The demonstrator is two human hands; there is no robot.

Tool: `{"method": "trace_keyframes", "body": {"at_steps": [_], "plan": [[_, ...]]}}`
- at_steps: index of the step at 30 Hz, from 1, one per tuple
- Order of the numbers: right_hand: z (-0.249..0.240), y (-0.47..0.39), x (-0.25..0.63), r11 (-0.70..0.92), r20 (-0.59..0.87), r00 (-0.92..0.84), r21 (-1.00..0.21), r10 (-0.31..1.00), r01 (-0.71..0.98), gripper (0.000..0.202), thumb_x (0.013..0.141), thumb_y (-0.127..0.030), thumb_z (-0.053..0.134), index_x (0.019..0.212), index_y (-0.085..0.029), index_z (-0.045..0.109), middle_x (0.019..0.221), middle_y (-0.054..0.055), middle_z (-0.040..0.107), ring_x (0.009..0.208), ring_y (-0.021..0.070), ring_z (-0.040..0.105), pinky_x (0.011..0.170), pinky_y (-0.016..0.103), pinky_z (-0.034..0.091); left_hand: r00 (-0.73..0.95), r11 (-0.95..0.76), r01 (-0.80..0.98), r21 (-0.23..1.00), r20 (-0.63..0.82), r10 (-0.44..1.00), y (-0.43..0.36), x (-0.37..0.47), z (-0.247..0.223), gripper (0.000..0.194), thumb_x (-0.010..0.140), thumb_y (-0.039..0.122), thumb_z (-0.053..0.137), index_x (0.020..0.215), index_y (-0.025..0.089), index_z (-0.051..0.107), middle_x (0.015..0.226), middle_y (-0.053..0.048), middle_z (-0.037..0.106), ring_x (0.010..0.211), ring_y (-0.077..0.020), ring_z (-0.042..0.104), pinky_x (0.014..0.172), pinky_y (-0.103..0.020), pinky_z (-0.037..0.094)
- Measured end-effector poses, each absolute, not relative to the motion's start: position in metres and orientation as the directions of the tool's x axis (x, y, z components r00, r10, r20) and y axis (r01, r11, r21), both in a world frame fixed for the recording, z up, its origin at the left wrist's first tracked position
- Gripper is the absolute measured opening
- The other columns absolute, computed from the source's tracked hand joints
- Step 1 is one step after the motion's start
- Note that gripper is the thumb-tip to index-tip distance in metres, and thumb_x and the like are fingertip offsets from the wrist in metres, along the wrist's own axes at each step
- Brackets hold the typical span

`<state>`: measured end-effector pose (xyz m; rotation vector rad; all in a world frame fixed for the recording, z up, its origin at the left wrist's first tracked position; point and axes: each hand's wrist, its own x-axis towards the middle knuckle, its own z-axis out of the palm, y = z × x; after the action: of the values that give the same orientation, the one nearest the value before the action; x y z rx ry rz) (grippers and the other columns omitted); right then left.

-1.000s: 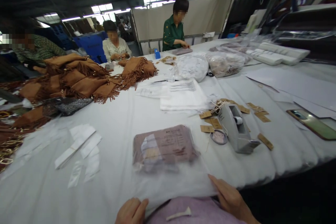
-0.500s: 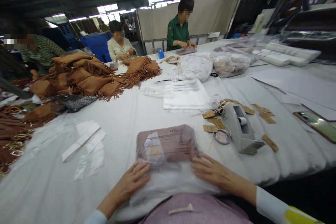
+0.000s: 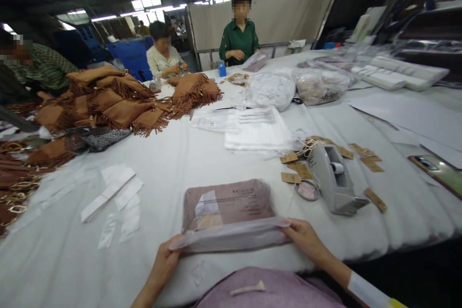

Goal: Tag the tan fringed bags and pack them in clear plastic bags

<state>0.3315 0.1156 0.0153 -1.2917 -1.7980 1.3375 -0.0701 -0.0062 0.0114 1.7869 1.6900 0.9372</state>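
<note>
In front of me on the white-covered table lies a flat mauve-brown item (image 3: 231, 202) inside a clear plastic bag (image 3: 234, 238) with printed text. A white slip and a tan tag show through the plastic. The near end of the bag is folded up and over in a band across the item. My left hand (image 3: 169, 255) is closed on the left end of this folded edge. At the right end, my right hand (image 3: 303, 236) pinches the same fold between thumb and fingers.
Right of the bag stand a grey tape dispenser (image 3: 335, 183) and several tan tags (image 3: 299, 169). White plastic bags (image 3: 256, 130) lie beyond. At left are white paper slips (image 3: 111, 192) and a heap of brown fringed bags (image 3: 108, 101). A phone (image 3: 436, 173) lies far right. Co-workers are across the table.
Both hands were lying flat on the bag's loose near end; now they grip its edge, which has been folded up over the item. The co-worker in green has lifted a bagged item.
</note>
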Motion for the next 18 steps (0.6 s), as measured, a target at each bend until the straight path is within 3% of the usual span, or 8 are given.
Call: {"method": "trace_keyframes", "body": {"at_steps": [3, 5, 8, 12, 14, 18], "plan": [[0.012, 0.125, 0.319, -0.096, -0.179, -0.237, -0.941, 0.955, 0.324, 0.04, 0.082, -0.056, 0.053, 0.082, -0.018, 0.062, 0.055, -0.003, 0.056, 0.051, 0.0142, 0.051, 0.049, 0.024, 0.041, -0.186, 0.102, 0.493, 0.864, -0.011, 0.983, 0.002, -0.064, 0.019, 0.03, 0.087, 0.044, 0.052, 0.085, 0.02, 0.069, 0.078, -0.002, 0.071, 0.075, -0.0186, 0.065, 0.069, -0.026, 0.053], [0.01, 0.127, 0.315, -0.063, -0.119, -0.128, -0.925, 0.985, 0.375, 0.039, 0.083, -0.056, 0.051, 0.072, -0.019, 0.056, 0.051, -0.006, 0.046, 0.049, 0.0121, 0.045, 0.048, 0.022, 0.036, -0.306, 0.167, 0.43, 0.887, -0.031, 0.952, 0.005, -0.058, 0.019, 0.033, 0.083, 0.049, 0.054, 0.08, 0.019, 0.068, 0.072, -0.001, 0.068, 0.071, -0.0181, 0.062, 0.067, -0.026, 0.05], [0.006, 0.125, 0.313, 0.01, 0.041, 0.046, -0.842, 0.998, 0.54, 0.048, 0.085, -0.057, 0.045, 0.054, -0.021, 0.039, 0.05, -0.006, 0.031, 0.049, 0.0101, 0.035, 0.048, 0.023, 0.028, -0.577, 0.311, 0.286, 0.906, -0.096, 0.811, 0.011, -0.047, 0.014, 0.046, 0.085, 0.057, 0.046, 0.062, 0.019, 0.056, 0.052, 0.004, 0.051, 0.054, -0.014, 0.048, 0.053, -0.024, 0.041], [0.006, 0.122, 0.314, 0.06, 0.098, 0.025, -0.77, 0.995, 0.636, 0.05, 0.086, -0.057, 0.044, 0.053, -0.021, 0.035, 0.052, -0.005, 0.027, 0.05, 0.0096, 0.032, 0.05, 0.024, 0.026, -0.653, 0.403, 0.219, 0.889, -0.174, 0.737, 0.014, -0.037, 0.009, 0.05, 0.084, 0.062, 0.043, 0.055, 0.021, 0.044, 0.044, 0.007, 0.034, 0.046, -0.0114, 0.037, 0.047, -0.023, 0.033], [0.006, 0.12, 0.316, 0.067, 0.077, -0.012, -0.766, 0.997, 0.639, 0.049, 0.087, -0.056, 0.044, 0.053, -0.02, 0.038, 0.053, -0.005, 0.029, 0.051, 0.01, 0.034, 0.05, 0.023, 0.027, -0.63, 0.405, 0.263, 0.876, -0.162, 0.76, 0.01, -0.037, 0.01, 0.048, 0.084, 0.062, 0.044, 0.059, 0.021, 0.048, 0.046, 0.008, 0.035, 0.046, -0.0116, 0.038, 0.047, -0.023, 0.033], [0.008, 0.114, 0.32, 0.061, 0.052, -0.033, -0.789, 0.998, 0.611, 0.046, 0.088, -0.055, 0.044, 0.062, -0.018, 0.055, 0.056, -0.003, 0.042, 0.056, 0.0125, 0.044, 0.054, 0.023, 0.033, -0.61, 0.376, 0.36, 0.854, -0.089, 0.787, -0.006, -0.043, 0.008, 0.045, 0.084, 0.061, 0.044, 0.079, 0.019, 0.06, 0.06, 0.004, 0.057, 0.06, -0.0153, 0.054, 0.057, -0.023, 0.042]]}}
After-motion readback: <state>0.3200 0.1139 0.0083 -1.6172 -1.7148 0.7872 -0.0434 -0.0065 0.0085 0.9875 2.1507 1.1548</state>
